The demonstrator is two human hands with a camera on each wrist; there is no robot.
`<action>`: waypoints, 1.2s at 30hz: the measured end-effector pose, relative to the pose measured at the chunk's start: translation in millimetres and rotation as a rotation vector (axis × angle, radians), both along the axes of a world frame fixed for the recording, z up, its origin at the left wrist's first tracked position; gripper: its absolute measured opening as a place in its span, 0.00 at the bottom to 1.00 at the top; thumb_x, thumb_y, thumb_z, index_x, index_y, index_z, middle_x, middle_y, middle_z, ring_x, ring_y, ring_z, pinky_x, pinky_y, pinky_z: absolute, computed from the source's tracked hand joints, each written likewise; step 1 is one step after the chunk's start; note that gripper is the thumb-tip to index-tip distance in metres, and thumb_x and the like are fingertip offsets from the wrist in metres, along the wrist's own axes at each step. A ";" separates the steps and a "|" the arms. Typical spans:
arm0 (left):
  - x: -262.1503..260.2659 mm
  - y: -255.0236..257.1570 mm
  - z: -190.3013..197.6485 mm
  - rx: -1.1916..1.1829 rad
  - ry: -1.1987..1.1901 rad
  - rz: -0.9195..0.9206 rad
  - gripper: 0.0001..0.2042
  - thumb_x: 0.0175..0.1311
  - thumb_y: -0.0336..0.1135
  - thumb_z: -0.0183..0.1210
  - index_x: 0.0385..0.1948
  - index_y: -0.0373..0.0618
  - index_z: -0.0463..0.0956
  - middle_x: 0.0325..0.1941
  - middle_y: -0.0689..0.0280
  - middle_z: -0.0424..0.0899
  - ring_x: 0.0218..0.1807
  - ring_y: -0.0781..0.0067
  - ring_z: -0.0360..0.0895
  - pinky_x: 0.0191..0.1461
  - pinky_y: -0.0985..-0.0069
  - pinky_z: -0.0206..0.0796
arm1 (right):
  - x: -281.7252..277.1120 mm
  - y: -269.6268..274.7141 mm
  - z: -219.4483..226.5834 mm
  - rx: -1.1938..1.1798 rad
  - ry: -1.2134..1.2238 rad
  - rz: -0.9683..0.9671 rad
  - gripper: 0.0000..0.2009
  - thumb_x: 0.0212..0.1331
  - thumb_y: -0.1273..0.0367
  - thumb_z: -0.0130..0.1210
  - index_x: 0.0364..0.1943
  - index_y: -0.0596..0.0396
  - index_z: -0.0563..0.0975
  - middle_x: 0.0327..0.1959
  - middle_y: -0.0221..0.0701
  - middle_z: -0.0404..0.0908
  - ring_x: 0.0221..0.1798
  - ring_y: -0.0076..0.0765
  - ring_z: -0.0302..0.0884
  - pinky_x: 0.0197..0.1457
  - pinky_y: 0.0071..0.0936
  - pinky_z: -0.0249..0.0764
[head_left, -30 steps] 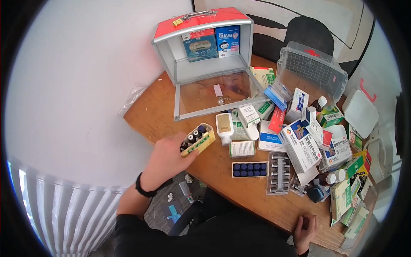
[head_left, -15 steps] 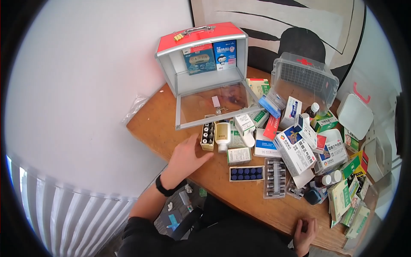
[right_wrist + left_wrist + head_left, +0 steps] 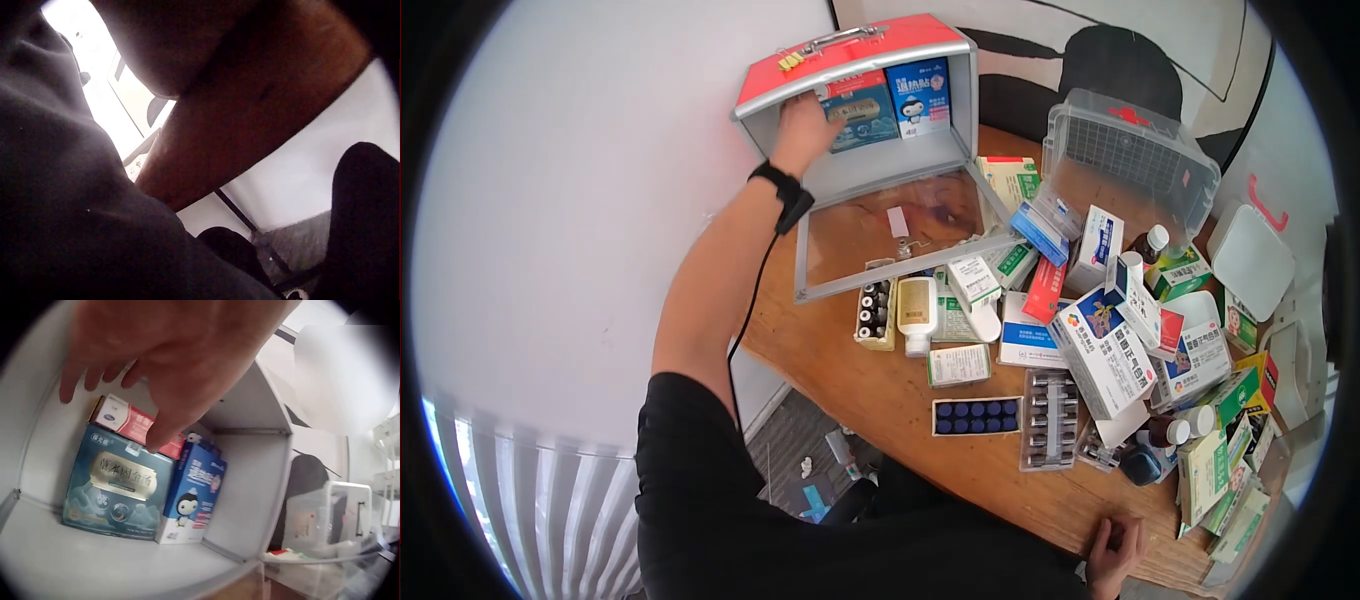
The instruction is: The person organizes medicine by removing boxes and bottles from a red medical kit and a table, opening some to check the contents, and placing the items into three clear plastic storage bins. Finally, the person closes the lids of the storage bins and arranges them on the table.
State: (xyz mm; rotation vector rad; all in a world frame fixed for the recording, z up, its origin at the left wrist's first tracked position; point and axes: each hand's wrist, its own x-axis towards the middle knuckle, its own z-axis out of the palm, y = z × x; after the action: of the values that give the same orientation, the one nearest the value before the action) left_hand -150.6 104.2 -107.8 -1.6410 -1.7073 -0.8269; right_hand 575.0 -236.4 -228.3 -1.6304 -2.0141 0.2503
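My left hand reaches into the red-topped medicine case, its fingers extended and spread. In the left wrist view, the thumb of that hand overlaps a red-and-white box, which lies behind a teal box. Beside the teal box stands a blue box with a penguin. A yellow open carton of dark vials sits on the table next to a white bottle. At the table's front edge, my right hand rests with loosely curled fingers, holding nothing.
The case's clear door is folded down over the wooden table. Medicine boxes are heaped on the right, with a vial tray and a carton of blue-capped vials before them. A clear plastic box stands behind.
My left hand set the yellow carton of vials down beside the white bottle, let go, and moved up into the case. My right hand stayed at the table edge.
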 end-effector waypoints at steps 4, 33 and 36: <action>-13.5 34.4 8.3 -0.191 0.104 0.320 0.33 0.62 0.52 0.76 0.65 0.42 0.80 0.64 0.47 0.86 0.64 0.41 0.85 0.68 0.49 0.78 | 4.2 -8.1 -13.2 -0.037 0.066 -0.132 0.06 0.64 0.77 0.67 0.39 0.57 0.79 0.30 0.34 0.70 0.29 0.41 0.69 0.34 0.39 0.63; 125.2 -89.9 55.8 -0.672 -0.193 -0.081 0.28 0.68 0.54 0.73 0.55 0.37 0.76 0.46 0.49 0.91 0.44 0.45 0.91 0.48 0.52 0.82 | -7.3 1.2 9.1 -0.008 -0.058 -0.037 0.09 0.62 0.76 0.70 0.42 0.55 0.80 0.31 0.35 0.74 0.30 0.43 0.73 0.35 0.43 0.67; 187.8 -113.2 72.2 -0.868 -0.465 -0.426 0.31 0.70 0.53 0.73 0.64 0.38 0.77 0.45 0.58 0.89 0.45 0.64 0.86 0.51 0.65 0.78 | -5.1 -0.5 5.1 -0.030 -0.017 -0.070 0.11 0.59 0.73 0.73 0.41 0.52 0.80 0.29 0.33 0.74 0.30 0.43 0.74 0.35 0.42 0.67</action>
State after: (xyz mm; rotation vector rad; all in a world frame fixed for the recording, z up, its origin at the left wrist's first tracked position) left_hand 37.2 -9.1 -35.6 -2.6156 -2.2661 -0.7308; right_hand 569.9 -237.0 -223.2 -1.7228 -1.9708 0.2426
